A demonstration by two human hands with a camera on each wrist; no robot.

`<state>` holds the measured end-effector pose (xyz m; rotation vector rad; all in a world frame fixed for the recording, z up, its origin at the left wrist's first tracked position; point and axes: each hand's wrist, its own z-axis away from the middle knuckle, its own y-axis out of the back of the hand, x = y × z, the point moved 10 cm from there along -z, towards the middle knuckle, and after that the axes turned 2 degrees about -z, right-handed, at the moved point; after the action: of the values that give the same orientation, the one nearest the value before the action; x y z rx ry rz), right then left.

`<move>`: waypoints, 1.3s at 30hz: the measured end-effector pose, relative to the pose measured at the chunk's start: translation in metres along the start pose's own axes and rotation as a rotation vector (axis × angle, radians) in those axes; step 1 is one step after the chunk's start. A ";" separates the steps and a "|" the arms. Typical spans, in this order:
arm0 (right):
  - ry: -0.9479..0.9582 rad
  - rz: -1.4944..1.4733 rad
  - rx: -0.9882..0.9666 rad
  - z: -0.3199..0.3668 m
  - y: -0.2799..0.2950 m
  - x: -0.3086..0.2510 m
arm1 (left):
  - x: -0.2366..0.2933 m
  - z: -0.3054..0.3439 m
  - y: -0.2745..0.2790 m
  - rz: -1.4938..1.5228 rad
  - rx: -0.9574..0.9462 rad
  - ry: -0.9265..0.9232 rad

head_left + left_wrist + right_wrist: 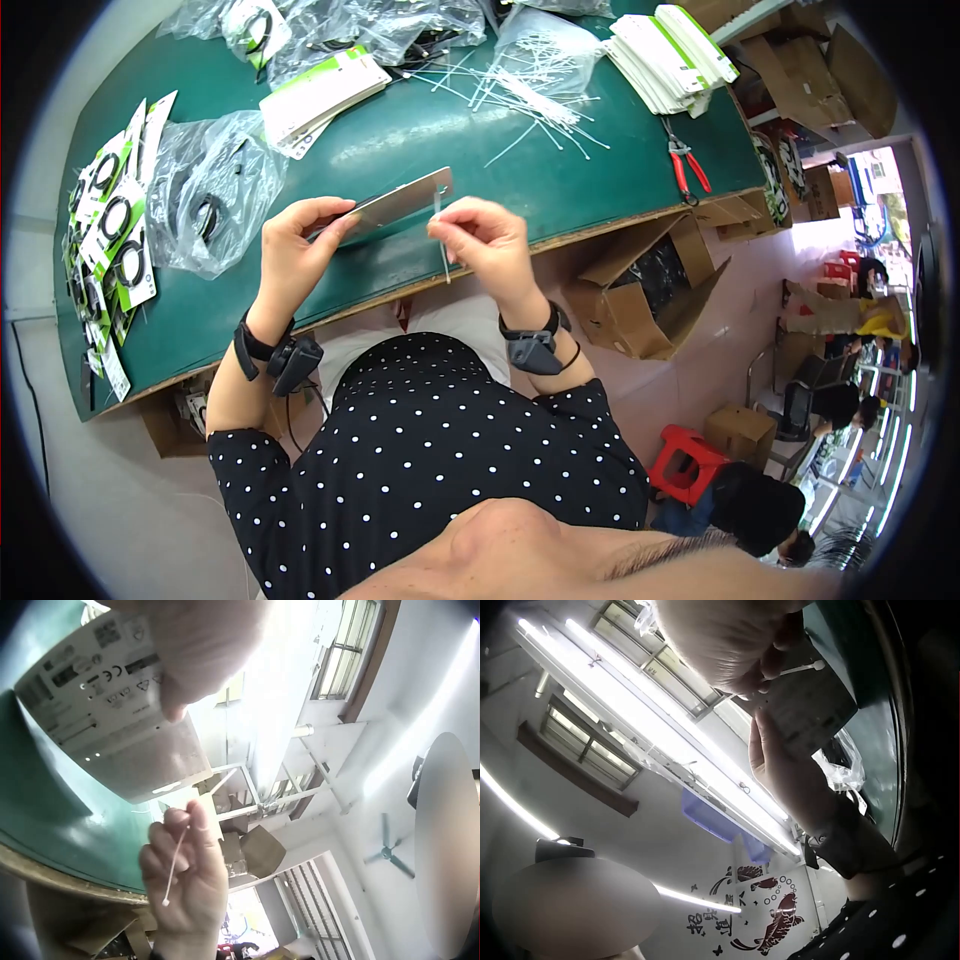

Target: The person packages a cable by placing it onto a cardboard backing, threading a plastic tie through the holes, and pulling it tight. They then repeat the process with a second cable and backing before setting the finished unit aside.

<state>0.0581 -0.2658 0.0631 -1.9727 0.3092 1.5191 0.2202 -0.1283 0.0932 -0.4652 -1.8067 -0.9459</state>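
Observation:
The left hand point(300, 245) pinches one end of a flat printed card point(405, 203), held tilted above the table's front edge. In the left wrist view the card point(112, 712) shows small print, symbols and a slot near its far end. The right hand point(488, 245) pinches a thin white cable tie point(447, 262) between thumb and fingertips, beside the card's slotted end. The tie's small head point(166, 902) hangs below the right hand point(187, 862). In the right wrist view, part of the tie point(802, 669) crosses in front of the card.
Loose cable ties point(545, 95) lie at the back of the green table point(370, 150). Card stacks point(325, 95) point(665, 60) stand left and right of them. Red-handled pliers point(688, 170) lie at right, packaged cables point(115, 215) and a plastic bag point(235, 170) at left. An open carton point(635, 300) stands below the edge.

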 end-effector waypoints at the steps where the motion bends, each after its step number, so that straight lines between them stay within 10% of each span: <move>1: -0.034 0.068 -0.036 0.002 -0.009 0.012 | -0.001 0.000 0.002 -0.012 0.009 0.003; 9: -0.392 -0.117 -0.081 0.011 -0.040 0.061 | -0.012 0.000 0.011 0.097 0.035 0.082; 39: -0.635 -0.345 -0.111 0.014 -0.064 0.087 | -0.001 0.011 0.010 0.021 0.130 -0.083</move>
<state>0.1085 -0.1920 0.0012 -1.4174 -0.3681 1.8440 0.2210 -0.1133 0.0941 -0.4468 -1.9216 -0.7997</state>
